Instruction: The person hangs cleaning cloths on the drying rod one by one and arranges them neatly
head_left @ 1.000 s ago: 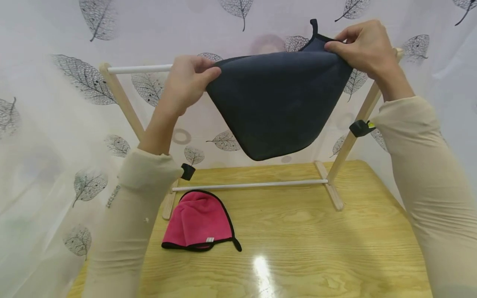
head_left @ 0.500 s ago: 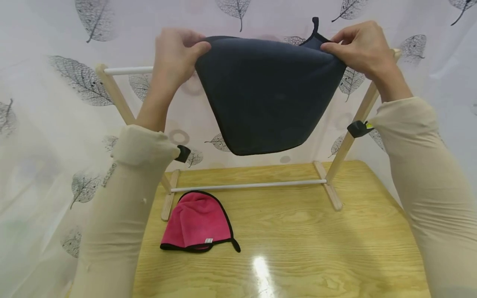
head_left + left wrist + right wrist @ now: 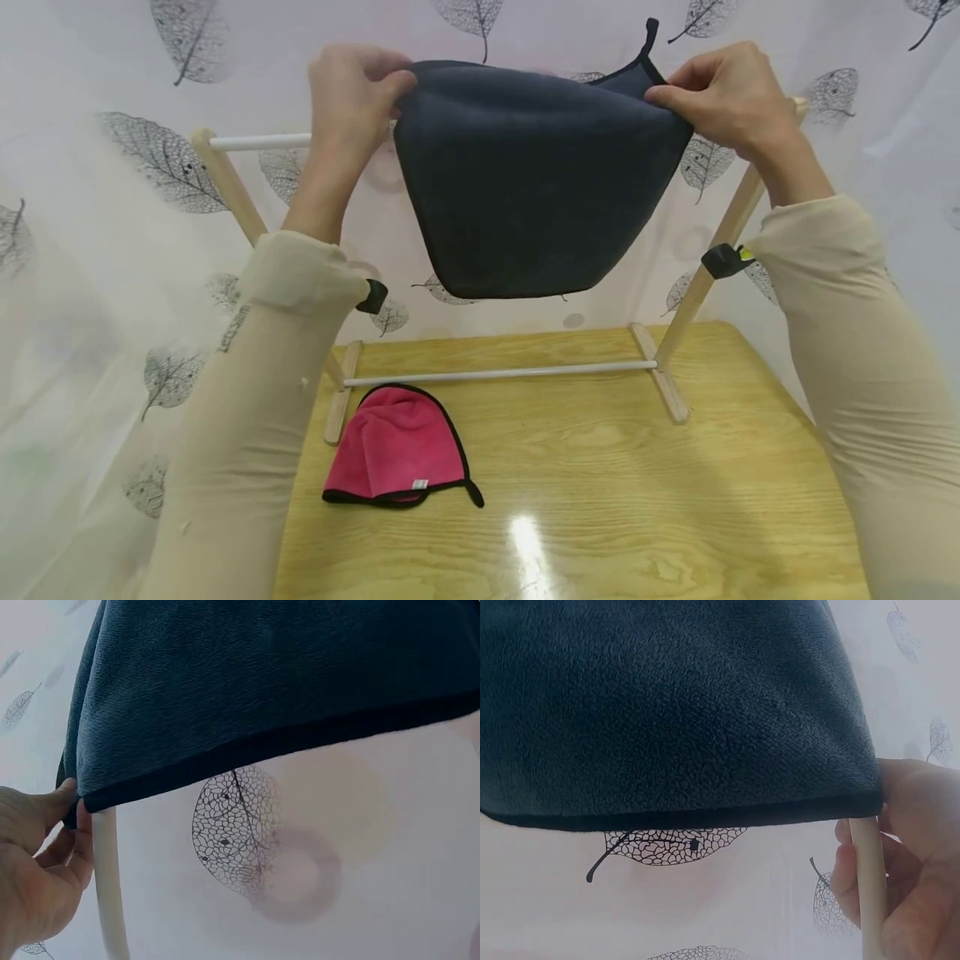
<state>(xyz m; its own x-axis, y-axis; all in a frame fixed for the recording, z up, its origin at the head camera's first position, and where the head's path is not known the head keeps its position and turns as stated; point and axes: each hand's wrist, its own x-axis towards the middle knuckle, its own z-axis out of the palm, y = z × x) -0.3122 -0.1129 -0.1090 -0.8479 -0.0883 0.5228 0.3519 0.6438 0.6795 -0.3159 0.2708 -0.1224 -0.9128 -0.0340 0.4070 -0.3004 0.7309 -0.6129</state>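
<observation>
A dark blue towel (image 3: 532, 183) with black edging hangs between both hands in front of the rack's white upper rod (image 3: 262, 142), whose middle it hides. My left hand (image 3: 352, 108) pinches the towel's upper left edge between thumb and fingers. At the upper right, my right hand (image 3: 738, 104) pinches the other edge, just below a corner with a black hanging loop (image 3: 651, 35). The towel looks doubled along its top; whether it touches the rod cannot be told. Each wrist view shows that hand at a towel corner, beside a pale bar (image 3: 111, 892).
A pink towel (image 3: 401, 446) with black edging lies crumpled on the wooden table (image 3: 615, 500), near the rack's left foot (image 3: 341, 400). A white lower rod (image 3: 502, 372) joins the wooden feet. Behind stands a leaf-patterned curtain (image 3: 82, 250).
My left hand has risen and shifted left, lifting and spreading the blue towel's left side. Its lower edge is higher. The right hand stays nearly still while the loop corner tips up.
</observation>
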